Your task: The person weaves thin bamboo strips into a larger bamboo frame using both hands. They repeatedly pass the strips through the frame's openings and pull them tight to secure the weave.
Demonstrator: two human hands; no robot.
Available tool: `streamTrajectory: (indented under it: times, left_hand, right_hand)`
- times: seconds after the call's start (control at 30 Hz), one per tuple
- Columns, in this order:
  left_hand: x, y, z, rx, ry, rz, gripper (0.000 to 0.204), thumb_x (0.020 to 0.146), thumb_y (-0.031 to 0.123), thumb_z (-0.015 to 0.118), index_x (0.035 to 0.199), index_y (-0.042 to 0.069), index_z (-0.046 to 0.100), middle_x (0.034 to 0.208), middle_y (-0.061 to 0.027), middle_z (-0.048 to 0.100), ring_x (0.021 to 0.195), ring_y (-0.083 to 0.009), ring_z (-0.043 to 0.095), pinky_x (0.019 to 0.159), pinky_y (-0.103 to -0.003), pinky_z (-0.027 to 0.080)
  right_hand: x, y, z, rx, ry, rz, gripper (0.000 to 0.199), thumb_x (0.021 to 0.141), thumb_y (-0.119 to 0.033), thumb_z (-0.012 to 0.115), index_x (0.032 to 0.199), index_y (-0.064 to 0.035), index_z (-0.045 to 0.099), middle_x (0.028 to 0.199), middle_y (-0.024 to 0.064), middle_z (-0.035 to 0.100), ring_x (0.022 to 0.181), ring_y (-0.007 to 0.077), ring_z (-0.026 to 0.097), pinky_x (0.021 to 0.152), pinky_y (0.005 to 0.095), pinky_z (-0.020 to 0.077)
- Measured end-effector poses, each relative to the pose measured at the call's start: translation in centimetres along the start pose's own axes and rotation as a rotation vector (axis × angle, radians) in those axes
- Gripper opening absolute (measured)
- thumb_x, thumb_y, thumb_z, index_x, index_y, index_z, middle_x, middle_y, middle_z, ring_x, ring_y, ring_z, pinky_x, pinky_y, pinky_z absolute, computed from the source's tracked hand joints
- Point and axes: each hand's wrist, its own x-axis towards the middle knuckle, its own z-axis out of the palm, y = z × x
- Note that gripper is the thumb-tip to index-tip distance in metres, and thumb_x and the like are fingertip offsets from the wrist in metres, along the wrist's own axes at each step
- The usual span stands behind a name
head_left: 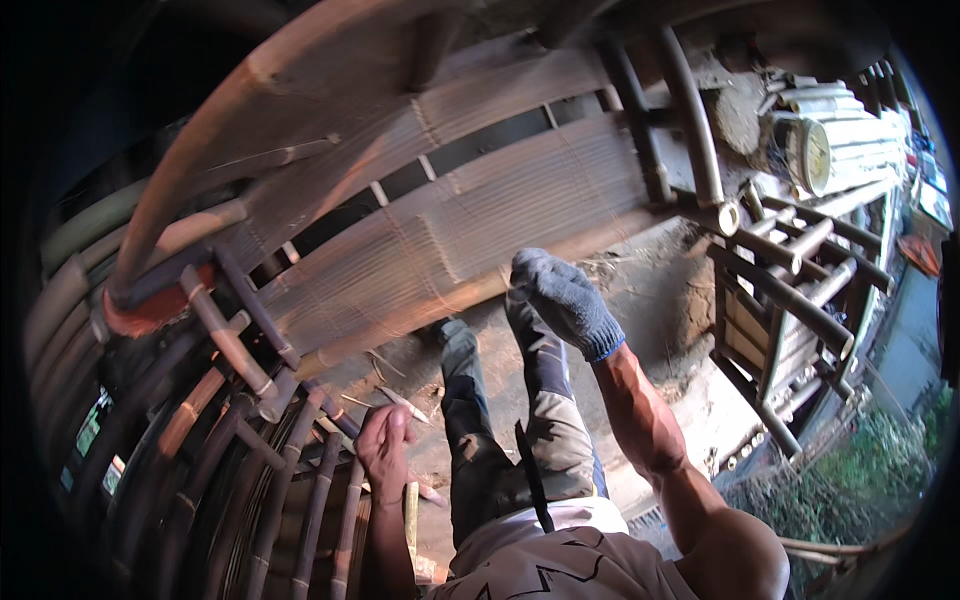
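Note:
My right hand (565, 295), in a grey knit glove with a blue cuff, is closed in front of the long bamboo bench (540, 200). What it grips, if anything, is hidden. My bare left hand (385, 440) is lower and to the left, its fingers curled together beside the dark bamboo poles (325, 480). I cannot make out anything held in it. A yellowish bamboo piece (411, 515) stands by my left wrist. At my waist a dark, narrow, blade-like thing (533, 475) points up between my legs.
Bamboo frames (790, 290) stand at the right, near a bucket-like container (815, 155) and stacked pale bamboo poles. A large curved bamboo piece (200, 150) arches at the upper left. Pale slivers (404, 404) lie on the dirt floor; green plants (870, 470) grow at the lower right.

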Motion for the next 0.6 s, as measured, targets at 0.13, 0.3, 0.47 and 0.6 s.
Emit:
streamTrajectory:
  times: [0.13,0.3,0.47,0.6]
  left_hand:
    - [5.8,1.8,2.0,-0.042,-0.096,-0.213,0.027,0.098,0.021,0.066,0.11,-0.003,0.067,0.085,-0.0019,0.063,0.063,-0.0055,0.049,0.054,-0.02,0.039]
    - [11.6,0.6,3.5,0.428,-0.152,-0.032,0.025,0.094,0.023,0.063,0.096,-0.001,0.071,0.082,-0.0134,0.07,0.072,-0.0228,0.066,0.065,-0.033,0.05]
    - [13.1,2.5,5.6,0.522,-0.245,0.147,0.019,0.091,0.016,0.06,0.097,0.001,0.07,0.091,-0.0185,0.069,0.085,-0.0358,0.067,0.074,-0.039,0.051]
    - [12.7,3.8,6.6,0.543,-0.255,0.296,0.015,0.089,0.012,0.06,0.095,0.001,0.069,0.093,-0.0178,0.068,0.088,-0.0367,0.066,0.077,-0.04,0.052]
  right_hand:
    - [2.7,-0.5,3.9,-0.398,-0.258,0.308,0.032,0.102,-0.018,0.055,0.131,-0.0057,0.061,0.088,0.0065,0.068,0.076,0.0125,0.064,0.07,0.0276,0.054]
    - [4.5,0.6,6.6,-0.679,-0.299,0.481,0.045,0.103,-0.012,0.049,0.148,-0.0183,0.049,0.074,0.0033,0.067,0.055,0.0083,0.06,0.055,0.024,0.0544]
    - [4.8,2.5,6.4,-1.162,-0.413,0.174,0.043,0.096,-0.023,0.062,0.139,-0.0255,0.058,0.072,0.013,0.069,0.057,0.026,0.066,0.059,0.0373,0.0553]
    - [3.8,3.1,5.7,-1.524,-0.329,-0.307,0.025,0.092,-0.026,0.065,0.117,-0.0198,0.065,0.076,0.0138,0.068,0.066,0.0332,0.067,0.06,0.0434,0.0529]
